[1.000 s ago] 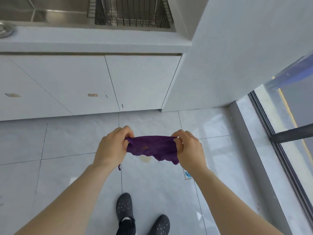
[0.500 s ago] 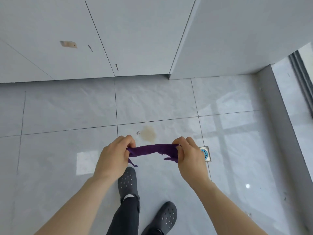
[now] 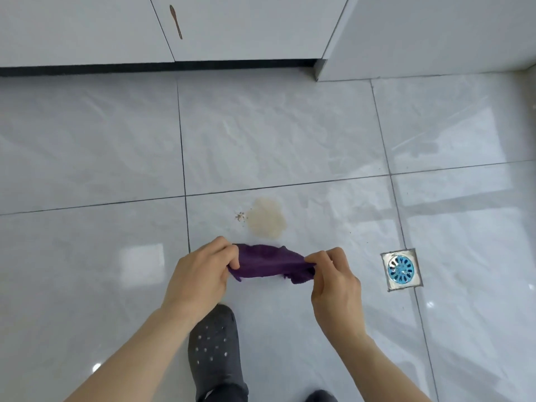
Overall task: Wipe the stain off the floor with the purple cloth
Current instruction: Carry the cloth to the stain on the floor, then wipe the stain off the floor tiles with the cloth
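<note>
A purple cloth (image 3: 271,264) is stretched between my two hands, above the grey tiled floor. My left hand (image 3: 201,274) pinches its left end and my right hand (image 3: 333,281) pinches its right end. A pale brown stain (image 3: 266,217) lies on the tile just beyond the cloth, with a few small brown specks (image 3: 240,217) at its left side. The cloth hangs apart from the stain, a little nearer to me.
A square metal floor drain with a blue grate (image 3: 401,269) is set in the tile to the right. White cabinet doors (image 3: 237,27) and a dark toe kick (image 3: 159,68) run along the top. My dark perforated shoe (image 3: 213,348) stands below the hands.
The view has dropped much closer to the floor and tilted down. The stain now shows in full beyond the cloth. Both hands keep hold of the cloth, which is lower.
</note>
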{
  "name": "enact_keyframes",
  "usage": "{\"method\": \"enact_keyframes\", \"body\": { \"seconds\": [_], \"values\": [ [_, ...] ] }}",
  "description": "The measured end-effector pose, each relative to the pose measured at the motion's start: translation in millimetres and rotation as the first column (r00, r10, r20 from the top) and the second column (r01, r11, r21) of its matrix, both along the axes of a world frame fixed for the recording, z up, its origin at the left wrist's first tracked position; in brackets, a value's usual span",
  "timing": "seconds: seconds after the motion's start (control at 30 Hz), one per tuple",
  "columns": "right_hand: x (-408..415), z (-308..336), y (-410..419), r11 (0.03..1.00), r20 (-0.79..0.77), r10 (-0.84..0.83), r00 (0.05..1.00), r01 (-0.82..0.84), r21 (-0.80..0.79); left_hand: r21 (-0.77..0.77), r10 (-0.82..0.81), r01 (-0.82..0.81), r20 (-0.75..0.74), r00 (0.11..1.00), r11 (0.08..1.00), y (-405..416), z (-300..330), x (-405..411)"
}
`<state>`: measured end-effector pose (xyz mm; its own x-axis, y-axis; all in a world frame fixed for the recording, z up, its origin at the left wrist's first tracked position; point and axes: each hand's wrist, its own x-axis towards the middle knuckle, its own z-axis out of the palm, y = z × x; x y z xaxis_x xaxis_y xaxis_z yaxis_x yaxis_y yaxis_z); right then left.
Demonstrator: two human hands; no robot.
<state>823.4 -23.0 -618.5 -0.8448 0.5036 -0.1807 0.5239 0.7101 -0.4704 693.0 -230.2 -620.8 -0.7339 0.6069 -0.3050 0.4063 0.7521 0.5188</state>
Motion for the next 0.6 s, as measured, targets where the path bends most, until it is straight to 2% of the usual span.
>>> {"method": "enact_keyframes", "body": {
  "seconds": [0.3,0.53,0.6],
  "values": [
    [-42,-105,20,0.997,-0.170,-0.056,0.984,0.064,0.044,0.071,-0.114,0.127,-0.166,0.980,0.989,17,-112,-19],
    [-73,-137,31,0.991,-0.306,-0.077,0.949,0.107,0.084,0.160,0.027,0.012,-0.242,0.970,0.987,35,-152,-28],
    [-76,-143,29,0.988,-0.314,-0.091,0.945,0.126,0.092,0.173,-0.030,0.077,-0.261,0.965,0.982,37,-157,-24]
  ]
}}
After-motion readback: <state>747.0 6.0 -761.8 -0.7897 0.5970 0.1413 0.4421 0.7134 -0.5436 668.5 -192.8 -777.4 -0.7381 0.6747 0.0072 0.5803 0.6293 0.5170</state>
